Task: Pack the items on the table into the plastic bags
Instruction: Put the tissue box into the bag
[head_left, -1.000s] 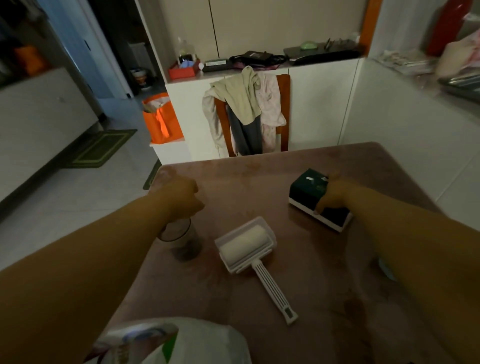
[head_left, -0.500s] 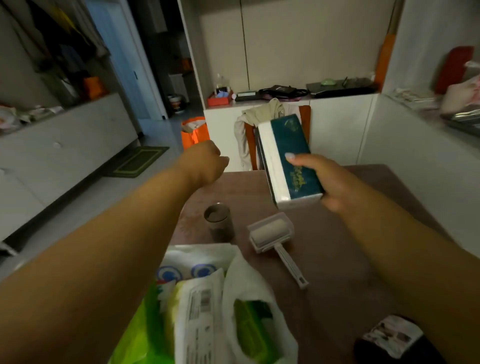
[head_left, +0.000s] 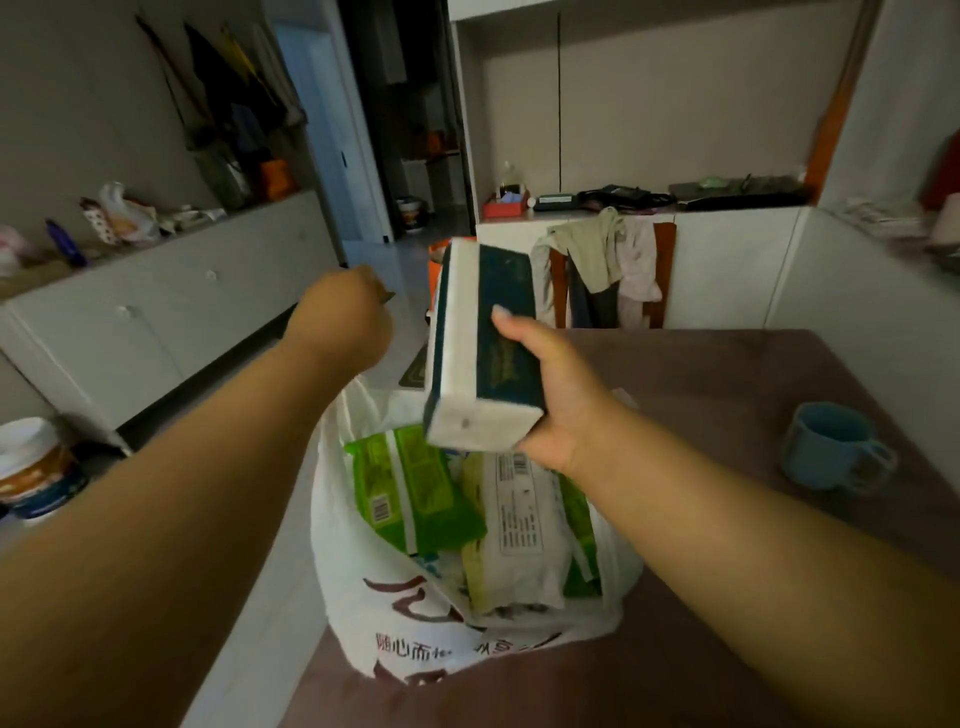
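Note:
My right hand grips a dark green and white tissue pack, held tilted just above the mouth of a white plastic bag with red print. The bag stands at the table's near left corner. Inside it lie a bright green packet and a white packet with a label. My left hand hovers as a closed fist above and behind the bag's left side; I see nothing in it.
A blue mug stands on the brown table to the right. A chair draped with clothes is behind the table. A white cabinet runs along the left wall, with a bucket on the floor.
My right hand lifted the tissue pack off the table and brought it back over the bag. My left hand rose from the jar. The view swung towards the bag.

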